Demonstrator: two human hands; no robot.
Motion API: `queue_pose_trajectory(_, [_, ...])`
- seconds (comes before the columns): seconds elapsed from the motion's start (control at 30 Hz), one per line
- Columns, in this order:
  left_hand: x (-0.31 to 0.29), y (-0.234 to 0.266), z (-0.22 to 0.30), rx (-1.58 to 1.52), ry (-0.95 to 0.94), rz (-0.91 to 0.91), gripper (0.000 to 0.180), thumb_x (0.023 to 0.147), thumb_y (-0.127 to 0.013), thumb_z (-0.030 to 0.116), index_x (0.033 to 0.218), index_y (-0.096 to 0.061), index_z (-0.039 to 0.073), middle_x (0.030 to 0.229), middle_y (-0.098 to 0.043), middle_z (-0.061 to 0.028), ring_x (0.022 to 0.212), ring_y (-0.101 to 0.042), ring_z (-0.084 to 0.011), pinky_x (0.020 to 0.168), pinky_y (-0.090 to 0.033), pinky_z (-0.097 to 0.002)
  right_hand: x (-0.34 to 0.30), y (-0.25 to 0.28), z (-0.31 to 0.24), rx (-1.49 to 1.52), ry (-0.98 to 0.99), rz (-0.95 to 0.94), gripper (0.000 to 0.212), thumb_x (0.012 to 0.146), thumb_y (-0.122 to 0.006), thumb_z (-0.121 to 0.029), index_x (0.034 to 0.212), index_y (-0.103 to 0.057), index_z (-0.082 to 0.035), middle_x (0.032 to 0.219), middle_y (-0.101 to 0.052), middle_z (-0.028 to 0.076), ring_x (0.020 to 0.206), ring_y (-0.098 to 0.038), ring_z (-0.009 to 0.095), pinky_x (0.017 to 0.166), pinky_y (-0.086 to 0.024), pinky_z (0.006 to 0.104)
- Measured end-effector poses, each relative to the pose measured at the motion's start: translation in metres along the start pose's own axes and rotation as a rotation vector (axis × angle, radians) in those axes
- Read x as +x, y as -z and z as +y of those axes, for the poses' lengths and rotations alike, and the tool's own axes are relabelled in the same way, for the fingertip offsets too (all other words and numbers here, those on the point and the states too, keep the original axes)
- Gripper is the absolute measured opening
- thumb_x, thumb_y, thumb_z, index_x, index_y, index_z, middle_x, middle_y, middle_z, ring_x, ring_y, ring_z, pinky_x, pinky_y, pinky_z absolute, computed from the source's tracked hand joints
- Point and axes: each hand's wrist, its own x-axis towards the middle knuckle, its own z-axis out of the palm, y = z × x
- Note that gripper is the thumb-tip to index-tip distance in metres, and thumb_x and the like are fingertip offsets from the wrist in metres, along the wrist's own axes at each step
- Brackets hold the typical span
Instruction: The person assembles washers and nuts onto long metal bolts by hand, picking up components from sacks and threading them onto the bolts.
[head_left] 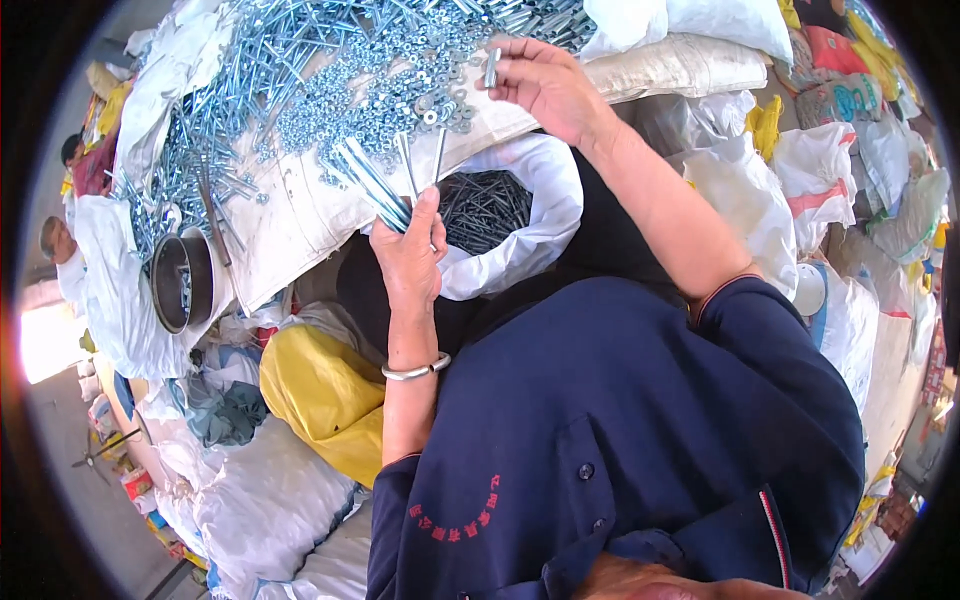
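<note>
Sorting looks underway: the left hand [410, 255] grips a bundle of long bolts [375, 185], the right hand [545, 85] pinches one short bolt [491, 68] above the hardware pile [380, 90], likely needing placement next.

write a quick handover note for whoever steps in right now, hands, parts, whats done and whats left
Left hand: grips a fanned bundle of long silver bolts.
Right hand: raised over the pile, pinching one small silver piece in its fingertips.
Parts: loose nuts and washers and more long bolts spread on the white sack; an open white bag of dark screws sits beyond the left hand; a dark metal bowl lies at the left.
Done: several bolts gathered in hand.
Left: most of the pile remains loose.
</note>
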Motion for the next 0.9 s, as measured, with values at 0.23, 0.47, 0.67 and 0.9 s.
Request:
queue_pose_trajectory(0.23, [-0.008,-0.002,-0.005,0.082,-0.016,-0.043,0.023,0.087,-0.075,0.016,0.081,-0.055,0.007,0.059,-0.050,0.0034,0.045,-0.043,-0.0036,0.039,-0.032,-0.0199,-0.030,-0.029,0.011,0.031,-0.008,-0.051,0.025,0.094,-0.060,-0.006,0.117,-0.059,0.001,0.100,-0.066,0.010,0.090,-0.068,0.021,0.080,-0.054,0.0316])
queue_pose_trajectory(0.47, [-0.012,0.001,-0.006,0.178,-0.051,-0.055,0.024,0.088,-0.074,0.018,0.079,-0.055,0.007,0.058,-0.050,0.0031,0.044,-0.042,-0.0042,0.041,-0.032,-0.0204,-0.045,-0.045,0.027,-0.133,0.072,-0.042,0.026,0.092,-0.064,-0.007,0.115,-0.058,0.002,0.093,-0.065,0.008,0.081,-0.065,0.015,0.076,-0.055,0.0299])
queue_pose_trajectory(0.67, [-0.015,0.010,-0.011,0.090,-0.080,-0.021,0.025,0.091,-0.072,0.022,0.080,-0.055,0.007,0.058,-0.051,0.0015,0.044,-0.043,-0.0048,0.040,-0.032,-0.0206,-0.053,-0.060,0.017,-0.603,-0.009,-0.092,0.019,0.097,-0.059,-0.014,0.105,-0.064,0.003,0.091,-0.066,0.005,0.085,-0.063,0.011,0.080,-0.052,0.0273])
queue_pose_trajectory(0.9, [-0.018,0.012,-0.003,-0.080,-0.002,0.053,0.027,0.091,-0.071,0.024,0.081,-0.054,0.006,0.062,-0.054,-0.0011,0.043,-0.045,-0.0063,0.037,-0.031,-0.0206,0.025,-0.023,0.057,-1.410,0.545,-0.168,0.017,0.087,-0.061,-0.010,0.102,-0.067,-0.005,0.095,-0.065,0.012,0.085,-0.064,0.032,0.078,-0.052,0.0383])
